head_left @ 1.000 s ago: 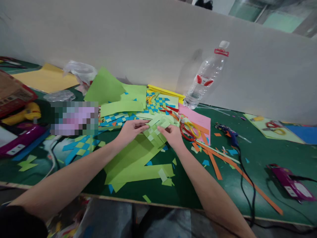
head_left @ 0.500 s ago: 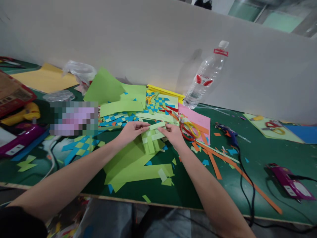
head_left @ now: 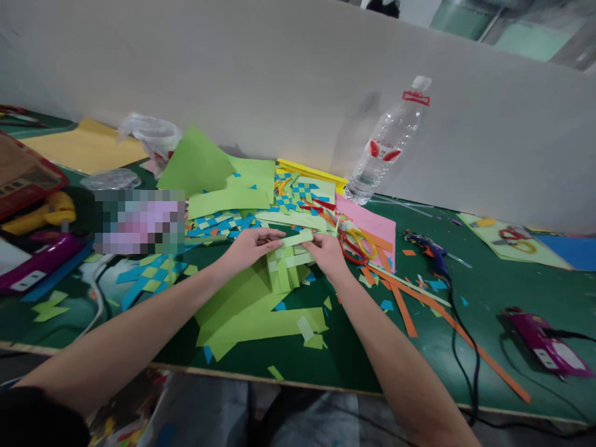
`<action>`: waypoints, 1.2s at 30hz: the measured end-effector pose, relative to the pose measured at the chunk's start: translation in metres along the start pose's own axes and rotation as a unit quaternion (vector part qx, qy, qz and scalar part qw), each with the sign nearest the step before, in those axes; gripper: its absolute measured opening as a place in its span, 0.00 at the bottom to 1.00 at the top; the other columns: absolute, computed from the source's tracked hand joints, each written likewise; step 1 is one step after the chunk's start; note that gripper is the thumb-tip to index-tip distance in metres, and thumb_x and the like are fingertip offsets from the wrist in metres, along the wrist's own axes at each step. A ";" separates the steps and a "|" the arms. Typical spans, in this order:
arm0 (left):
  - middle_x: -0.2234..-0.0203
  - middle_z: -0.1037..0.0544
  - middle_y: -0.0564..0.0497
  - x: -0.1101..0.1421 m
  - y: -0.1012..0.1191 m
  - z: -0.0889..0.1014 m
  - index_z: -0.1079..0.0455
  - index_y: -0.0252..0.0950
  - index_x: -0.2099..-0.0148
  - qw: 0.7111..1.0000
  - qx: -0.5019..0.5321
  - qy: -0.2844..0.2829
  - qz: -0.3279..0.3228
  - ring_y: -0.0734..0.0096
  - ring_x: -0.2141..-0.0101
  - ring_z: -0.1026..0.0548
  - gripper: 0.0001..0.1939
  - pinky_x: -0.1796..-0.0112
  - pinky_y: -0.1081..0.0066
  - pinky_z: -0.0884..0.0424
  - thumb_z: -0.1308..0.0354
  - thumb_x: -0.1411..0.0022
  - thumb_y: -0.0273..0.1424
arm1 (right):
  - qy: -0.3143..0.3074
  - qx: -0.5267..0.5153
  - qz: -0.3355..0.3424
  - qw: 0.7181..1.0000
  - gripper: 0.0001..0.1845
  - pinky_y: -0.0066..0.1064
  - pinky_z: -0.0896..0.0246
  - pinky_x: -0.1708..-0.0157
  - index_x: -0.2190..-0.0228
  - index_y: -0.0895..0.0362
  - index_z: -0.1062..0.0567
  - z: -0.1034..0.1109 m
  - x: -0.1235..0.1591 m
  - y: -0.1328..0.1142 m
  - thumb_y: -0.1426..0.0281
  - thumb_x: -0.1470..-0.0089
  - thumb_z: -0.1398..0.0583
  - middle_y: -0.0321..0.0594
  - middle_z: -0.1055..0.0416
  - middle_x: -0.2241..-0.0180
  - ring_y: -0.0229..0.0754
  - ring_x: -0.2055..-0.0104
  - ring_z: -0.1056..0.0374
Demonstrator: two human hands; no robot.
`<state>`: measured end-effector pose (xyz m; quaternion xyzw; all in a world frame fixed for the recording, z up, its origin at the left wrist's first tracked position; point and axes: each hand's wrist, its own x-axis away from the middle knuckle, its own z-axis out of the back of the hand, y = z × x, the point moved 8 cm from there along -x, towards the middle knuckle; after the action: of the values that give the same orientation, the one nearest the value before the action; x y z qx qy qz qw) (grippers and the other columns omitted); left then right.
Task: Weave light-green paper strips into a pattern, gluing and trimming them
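Between my two hands is a small piece of woven paper strips (head_left: 283, 277), light and darker green, held just above the table. My left hand (head_left: 254, 247) pinches its upper left edge between thumb and fingers. On the other side, my right hand (head_left: 327, 251) grips the right end of a pale green strip (head_left: 298, 238) lying across the top of the weave. Under the piece lies a larger sheet of green paper (head_left: 233, 301), partly covered by it. Red and yellow-handled scissors (head_left: 356, 245) rest just right of my right hand.
A plastic bottle (head_left: 388, 139) leans near the wall. Blue-green woven paper (head_left: 298, 194) lies behind my hands. A glue gun (head_left: 426, 249) with a black cable sits to the right, near orange strips (head_left: 405, 307). A purple power strip (head_left: 547, 341) is farther right.
The pale strip at the top of the weave has shifted slightly and tilts more, standing a little apart from the strip below. My left fingers have moved slightly right.
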<state>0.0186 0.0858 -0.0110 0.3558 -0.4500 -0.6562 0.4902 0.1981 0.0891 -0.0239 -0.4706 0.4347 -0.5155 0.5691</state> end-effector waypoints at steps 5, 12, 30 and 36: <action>0.63 0.18 0.47 -0.001 -0.004 0.000 0.23 0.36 0.57 1.000 0.003 -0.001 0.002 0.63 0.63 0.21 0.17 0.60 0.65 0.26 0.36 0.47 0.39 | -0.006 -0.001 0.004 1.000 0.13 0.28 0.39 0.73 0.69 0.58 0.20 -0.002 0.002 -0.003 0.64 0.57 0.38 0.34 0.25 0.77 0.40 0.74 0.30; 0.63 0.18 0.47 -0.001 -0.005 0.000 0.23 0.36 0.58 1.000 0.006 -0.001 0.008 0.64 0.63 0.21 0.17 0.59 0.66 0.26 0.36 0.48 0.40 | -0.001 0.002 0.007 1.000 0.13 0.27 0.40 0.74 0.69 0.59 0.21 -0.002 0.002 -0.002 0.64 0.56 0.37 0.34 0.25 0.77 0.39 0.74 0.31; 0.55 0.21 0.46 0.000 0.001 -0.007 0.26 0.37 0.52 0.998 -0.040 -0.040 -0.021 0.61 0.59 0.23 0.22 0.57 0.63 0.27 0.38 0.46 0.43 | -0.018 -0.010 0.007 1.000 0.12 0.27 0.39 0.74 0.68 0.58 0.20 -0.008 0.003 0.001 0.65 0.55 0.38 0.35 0.24 0.75 0.39 0.73 0.30; 0.60 0.20 0.46 0.002 0.005 -0.008 0.26 0.35 0.54 0.999 -0.018 -0.035 -0.018 0.61 0.62 0.22 0.22 0.58 0.63 0.26 0.36 0.48 0.43 | -0.013 -0.004 0.015 1.000 0.12 0.26 0.39 0.74 0.69 0.58 0.20 -0.010 0.004 -0.001 0.65 0.55 0.38 0.35 0.24 0.75 0.39 0.73 0.30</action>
<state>0.0272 0.0817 -0.0091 0.3323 -0.4483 -0.6849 0.4684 0.1884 0.0842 -0.0251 -0.4731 0.4360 -0.4989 0.5806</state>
